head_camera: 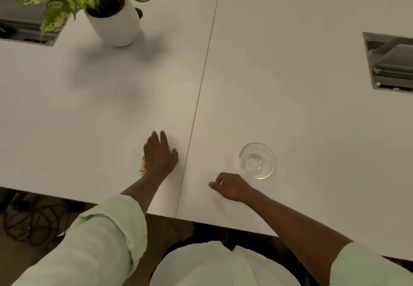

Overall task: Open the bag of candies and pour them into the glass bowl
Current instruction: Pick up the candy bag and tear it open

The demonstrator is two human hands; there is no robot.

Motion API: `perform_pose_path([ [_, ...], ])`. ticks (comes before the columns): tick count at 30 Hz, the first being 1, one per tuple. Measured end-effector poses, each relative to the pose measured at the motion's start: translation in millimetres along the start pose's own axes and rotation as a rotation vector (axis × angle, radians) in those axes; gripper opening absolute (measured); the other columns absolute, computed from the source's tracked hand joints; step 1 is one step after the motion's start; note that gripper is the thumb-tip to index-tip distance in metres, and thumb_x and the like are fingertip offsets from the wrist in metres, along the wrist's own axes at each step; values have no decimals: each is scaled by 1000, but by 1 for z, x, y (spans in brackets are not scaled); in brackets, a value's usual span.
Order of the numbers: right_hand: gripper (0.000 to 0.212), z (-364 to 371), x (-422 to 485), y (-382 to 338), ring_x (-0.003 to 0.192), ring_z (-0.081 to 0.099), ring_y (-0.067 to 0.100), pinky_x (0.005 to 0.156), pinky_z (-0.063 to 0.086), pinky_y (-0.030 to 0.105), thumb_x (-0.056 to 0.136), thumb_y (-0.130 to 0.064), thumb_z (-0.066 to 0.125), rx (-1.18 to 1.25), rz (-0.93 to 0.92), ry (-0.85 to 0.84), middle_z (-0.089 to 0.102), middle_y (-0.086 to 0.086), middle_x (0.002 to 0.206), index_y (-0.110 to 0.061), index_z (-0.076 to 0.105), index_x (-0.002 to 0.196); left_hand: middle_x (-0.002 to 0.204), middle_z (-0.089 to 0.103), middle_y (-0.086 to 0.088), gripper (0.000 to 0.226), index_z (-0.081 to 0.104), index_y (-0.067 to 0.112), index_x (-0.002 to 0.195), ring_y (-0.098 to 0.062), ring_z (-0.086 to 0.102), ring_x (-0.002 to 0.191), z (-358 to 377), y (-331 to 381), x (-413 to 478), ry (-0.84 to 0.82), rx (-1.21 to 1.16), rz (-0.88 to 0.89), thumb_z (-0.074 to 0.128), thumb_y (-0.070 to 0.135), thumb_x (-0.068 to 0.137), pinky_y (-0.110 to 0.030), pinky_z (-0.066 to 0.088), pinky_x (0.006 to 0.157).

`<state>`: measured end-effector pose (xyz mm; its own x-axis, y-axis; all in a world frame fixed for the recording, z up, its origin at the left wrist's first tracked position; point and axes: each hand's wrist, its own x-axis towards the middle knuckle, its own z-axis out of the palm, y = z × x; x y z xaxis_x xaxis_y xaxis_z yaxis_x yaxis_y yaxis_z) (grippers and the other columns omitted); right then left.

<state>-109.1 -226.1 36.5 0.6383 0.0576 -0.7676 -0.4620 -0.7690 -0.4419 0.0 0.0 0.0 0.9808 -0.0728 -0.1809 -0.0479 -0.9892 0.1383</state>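
Note:
My left hand (159, 154) lies flat, fingers spread, over the bag of candies (143, 167) near the front of the white table (290, 84). Only a small orange and gold sliver of the bag shows at the hand's left edge, plus a pale bit by the thumb. Whether the fingers grip the bag cannot be seen. The glass bowl (257, 160) stands upright and empty to the right of the table seam. My right hand (230, 186) rests on the table just left of and in front of the bowl, fingers loosely curled, holding nothing.
A potted plant in a white pot (116, 20) stands at the back left. Open cable hatches are cut into the table at the far left (26, 28) and far right (391, 64). The table's front edge (223, 224) runs close to my body; cables lie on the floor below left.

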Motion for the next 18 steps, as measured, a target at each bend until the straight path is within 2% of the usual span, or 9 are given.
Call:
perform_pose_path([
  [2,46,2,12,-18,102,58,17,85,45,31,94,-59,54,57,4,-13,67,1,118,-19,64,113,135,50,-33,69,45,-6,140,-49,53,116,-8,-13,3,-21,-36,-141,65,28,84,-53,45,93],
  [5,46,5,30,-43,105,64,20,92,52,35,91,-61,57,194,22,-14,69,2,118,-21,64,112,120,52,-27,57,48,-5,129,-46,55,107,-11,-30,1,-89,-127,-288,63,31,86,-49,47,83],
  [8,43,13,44,-61,107,67,23,92,55,37,89,-60,60,326,41,27,69,3,116,-22,63,108,118,53,-24,49,50,-2,119,-43,55,110,-12,-42,1,-137,-214,-353,61,35,89,-48,47,86],
  [13,49,22,64,-85,111,67,26,97,57,46,82,-62,63,518,54,86,69,4,120,-22,62,112,123,60,-20,51,51,-1,124,-41,58,117,-10,-49,5,-173,-404,-445,61,37,91,-47,50,94],
  [16,53,26,69,-95,108,68,26,96,58,47,83,-60,64,570,61,84,67,5,119,-20,60,118,119,64,-18,51,49,3,126,-37,63,111,-11,-51,6,-225,-571,-506,65,35,89,-42,52,91],
  [18,47,26,69,-101,97,71,25,89,59,43,88,-53,65,610,67,87,69,7,111,-17,59,118,114,66,-16,48,50,8,124,-34,66,103,-12,-50,5,-254,-655,-520,68,31,87,-40,55,88],
])
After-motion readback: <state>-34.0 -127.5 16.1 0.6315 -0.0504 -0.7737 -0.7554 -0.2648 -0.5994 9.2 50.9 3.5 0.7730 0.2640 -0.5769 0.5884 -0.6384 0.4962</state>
